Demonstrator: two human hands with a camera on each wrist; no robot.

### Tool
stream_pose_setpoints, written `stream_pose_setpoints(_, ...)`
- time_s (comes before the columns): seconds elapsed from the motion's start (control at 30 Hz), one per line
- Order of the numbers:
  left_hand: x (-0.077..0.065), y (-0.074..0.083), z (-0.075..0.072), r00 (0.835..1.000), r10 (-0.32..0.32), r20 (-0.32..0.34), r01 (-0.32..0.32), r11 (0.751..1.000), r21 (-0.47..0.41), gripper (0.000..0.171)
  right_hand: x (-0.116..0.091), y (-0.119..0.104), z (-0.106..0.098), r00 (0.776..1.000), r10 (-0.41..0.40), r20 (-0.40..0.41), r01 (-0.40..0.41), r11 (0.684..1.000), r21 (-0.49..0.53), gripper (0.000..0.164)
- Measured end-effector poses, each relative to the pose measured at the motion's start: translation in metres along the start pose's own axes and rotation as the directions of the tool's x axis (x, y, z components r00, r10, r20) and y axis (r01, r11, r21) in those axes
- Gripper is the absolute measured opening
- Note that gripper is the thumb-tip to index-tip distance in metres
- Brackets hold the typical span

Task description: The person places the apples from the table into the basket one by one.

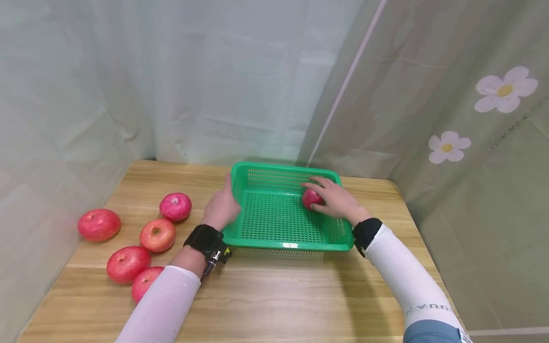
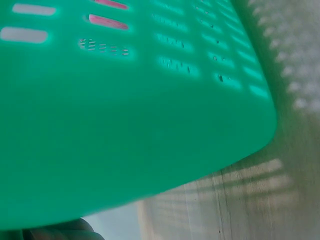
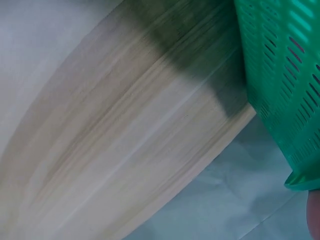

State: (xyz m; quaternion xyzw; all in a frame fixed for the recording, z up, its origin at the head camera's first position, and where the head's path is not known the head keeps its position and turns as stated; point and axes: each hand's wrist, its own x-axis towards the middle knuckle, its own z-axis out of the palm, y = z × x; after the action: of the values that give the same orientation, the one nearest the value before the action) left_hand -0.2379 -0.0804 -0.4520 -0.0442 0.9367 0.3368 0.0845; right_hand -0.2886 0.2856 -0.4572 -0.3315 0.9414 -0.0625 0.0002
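Observation:
A green plastic basket [image 1: 279, 246] with slotted walls stands on the wooden table. My left hand [image 1: 222, 205] grips its left rim, thumb up along the edge. In the left wrist view the basket's wall [image 2: 140, 115] fills most of the picture, with dark fingers [image 2: 65, 234] at the lower left corner. Over the right rim reaches my right hand [image 1: 336, 197], its fingers and thumb around a red apple [image 1: 310, 199] inside the basket on the right. Only the basket's outer wall [image 3: 280, 75] and a bit of the hand [image 3: 314, 215] appear in the right wrist view.
Left of the basket lie several red apples: one near the left arm [image 1: 176, 207], one at the table's left edge [image 1: 99, 225], others closer to me, one partly behind the left sleeve [image 1: 160, 300]. Curtains [image 1: 240, 85] hang along the back and sides of the table [image 1: 274, 300].

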Motion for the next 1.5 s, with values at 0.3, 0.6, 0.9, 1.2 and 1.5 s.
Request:
stream_pose_setpoints(0.3, 0.005, -0.007, 0.0, 0.999, 0.021, -0.033, -0.021, 1.0, 0.001, 0.106, 0.0, -0.005, -0.003, 0.998, 0.058, -0.016, -0.058, 0.998, 0.026, 0.067)
stream_pose_setpoints(0.6, 0.004, -0.007, -0.002, 0.999, 0.026, -0.045, -0.026, 1.0, 0.001, 0.105, -0.002, -0.008, -0.006, 0.991, 0.118, -0.059, -0.112, 0.989, 0.094, 0.063)
stream_pose_setpoints(0.9, 0.004, -0.005, -0.004, 1.0, 0.006, -0.017, -0.006, 1.0, -0.002, 0.108, -0.009, -0.007, -0.01, 0.99, 0.116, -0.082, -0.105, 0.986, 0.125, 0.063)
stream_pose_setpoints(1.2, 0.007, -0.005, -0.004, 1.0, 0.007, -0.018, -0.007, 1.0, -0.007, 0.109, -0.015, -0.008, -0.01, 0.988, 0.11, -0.11, -0.1, 0.991, 0.093, 0.065)
stream_pose_setpoints(1.5, 0.008, -0.006, -0.003, 1.0, 0.024, -0.015, -0.024, 1.0, 0.006, 0.108, -0.035, -0.007, -0.024, 0.988, 0.116, -0.103, -0.101, 0.986, 0.135, 0.068)
